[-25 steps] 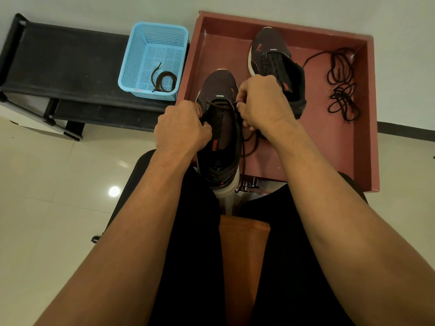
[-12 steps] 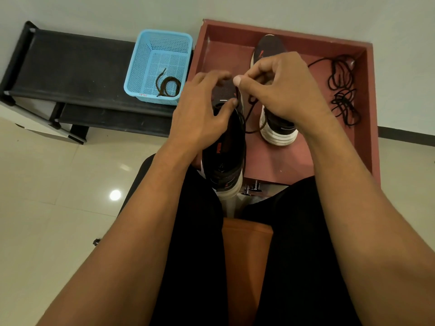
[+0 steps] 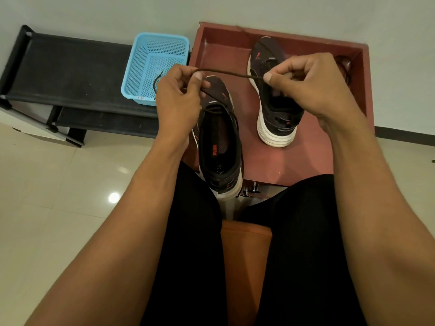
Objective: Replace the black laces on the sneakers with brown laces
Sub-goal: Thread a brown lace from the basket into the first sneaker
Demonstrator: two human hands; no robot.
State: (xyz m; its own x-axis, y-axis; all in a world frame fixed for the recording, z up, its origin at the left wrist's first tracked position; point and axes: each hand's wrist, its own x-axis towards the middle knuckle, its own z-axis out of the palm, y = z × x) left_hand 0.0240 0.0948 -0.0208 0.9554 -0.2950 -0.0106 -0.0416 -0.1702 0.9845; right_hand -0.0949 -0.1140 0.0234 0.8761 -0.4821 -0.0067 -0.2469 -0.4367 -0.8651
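A dark sneaker (image 3: pixel 220 147) with a white sole rests between my knees, its toe over the red tray's (image 3: pixel 308 156) front edge. A brown lace (image 3: pixel 226 72) is threaded through its lowest eyelets and stretched taut above it. My left hand (image 3: pixel 179 100) pinches one end of the lace and my right hand (image 3: pixel 308 83) pinches the other. The second sneaker (image 3: pixel 274 102) stands upright in the tray, behind my right hand. A bundle of black laces (image 3: pixel 346 67) lies at the tray's far right, mostly hidden by my right hand.
A light blue plastic basket (image 3: pixel 146 67) holding another brown lace (image 3: pixel 157 81) sits on a black low bench (image 3: pixel 70 74) to the left. Glossy tiled floor (image 3: pixel 58 196) lies on the left, and an orange seat (image 3: pixel 244 262) shows between my legs.
Both hands have risen off the near sneaker and moved apart, drawing the brown lace taut between them. The second sneaker, lying over a second ago, now stands upright.
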